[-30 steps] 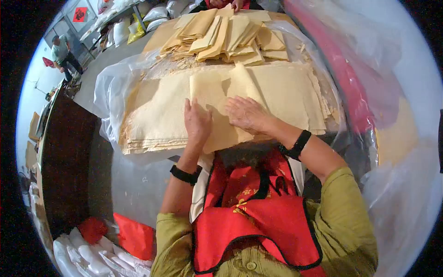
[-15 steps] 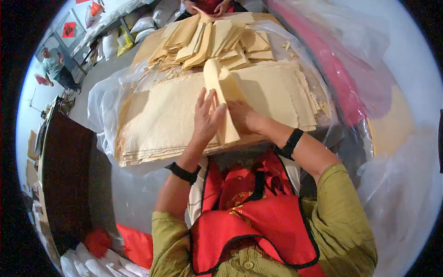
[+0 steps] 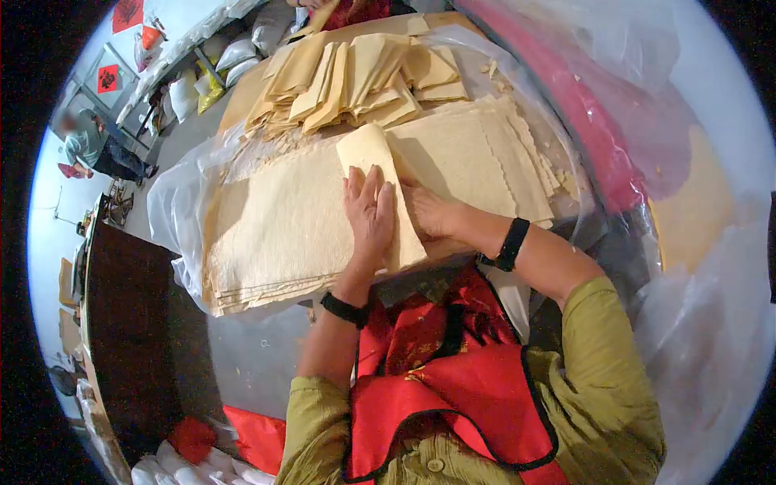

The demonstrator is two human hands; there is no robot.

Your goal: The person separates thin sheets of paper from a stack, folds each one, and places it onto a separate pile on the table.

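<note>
A folded pale tan sheet (image 3: 368,149) stands up as a narrow strip across the middle of the stack of large tan sheets (image 3: 275,218), reaching its near edge. My left hand (image 3: 370,212) lies flat against the left face of the fold, fingers stretched out and pointing away from me. On the other side, my right hand (image 3: 432,212) comes in from the right. Its fingers are hidden by the folded sheet and their grip does not show.
A heap of folded tan sheets (image 3: 347,77) lies behind the stack. Clear plastic (image 3: 174,210) hangs over the table's left edge. Opposite, a person's hand (image 3: 311,4) is near a tan piece. Another person (image 3: 97,145) stands at the far left. Bags (image 3: 184,95) line the back.
The fold has been pressed flatter and its rolled top has come down. My left hand has gone from its edge to lying flat on it. The camera view has shifted slightly.
</note>
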